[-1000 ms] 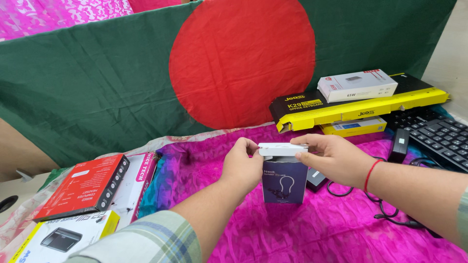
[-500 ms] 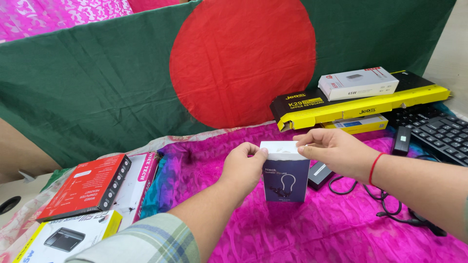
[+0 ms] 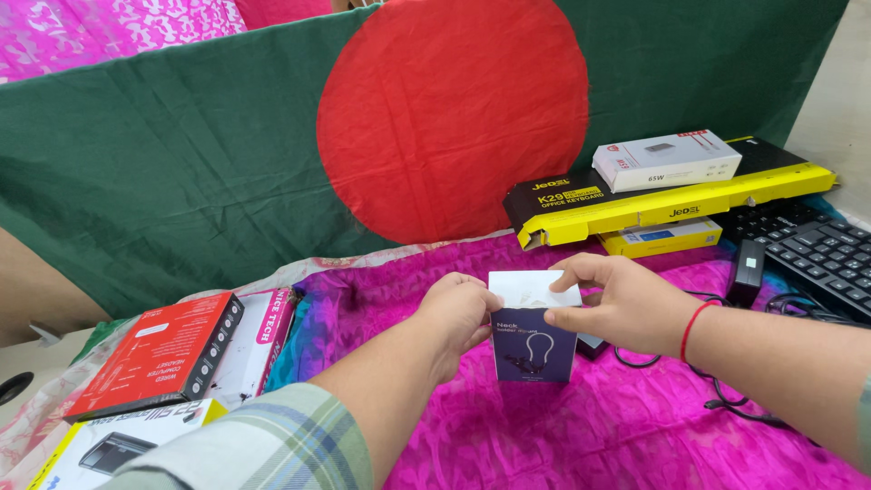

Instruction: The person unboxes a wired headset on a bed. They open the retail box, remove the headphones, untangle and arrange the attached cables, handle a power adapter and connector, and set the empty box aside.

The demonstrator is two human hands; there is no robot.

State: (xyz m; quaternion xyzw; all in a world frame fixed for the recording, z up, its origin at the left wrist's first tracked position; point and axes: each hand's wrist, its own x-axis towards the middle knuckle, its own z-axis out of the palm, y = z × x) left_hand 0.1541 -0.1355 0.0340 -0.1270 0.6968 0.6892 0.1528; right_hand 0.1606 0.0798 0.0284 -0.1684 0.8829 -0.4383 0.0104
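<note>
Seen from the head camera looking down, a person's two bare hands meet around a small upright cardboard box, purple on the front with a white top flap [image 3: 533, 340]. The box stands on a worktop covered in bright magenta patterned cloth [image 3: 562, 436], roughly in the middle of the view.

The left hand [image 3: 455, 318], reaching from a plaid green and white sleeve [image 3: 263, 445], is closed around the box's left side. The right hand [image 3: 626, 304], with a thin red string bracelet [image 3: 691, 328] at the wrist, grips the right side, its fingers resting on the white top flap. Both hands are clamped on the box, holding it between them.

Behind the worktop hangs a large dark green cloth with a red circle [image 3: 454, 118]. To the right, near the back, a long black and yellow keyboard carton [image 3: 671, 195] lies with a white rectangular box [image 3: 667, 161] resting on top of it and a smaller yellow and blue box [image 3: 662, 238] tucked beneath. A black computer keyboard [image 3: 817, 254] sits at the far right, with a small black adapter [image 3: 747, 270] and black cables [image 3: 726, 399] just beside the right forearm.

On the left lies a flat red and black carton [image 3: 159, 354], overlapping a white and pink carton [image 3: 259, 340]. A yellow and white carton [image 3: 118, 445] sits at the bottom left corner.
</note>
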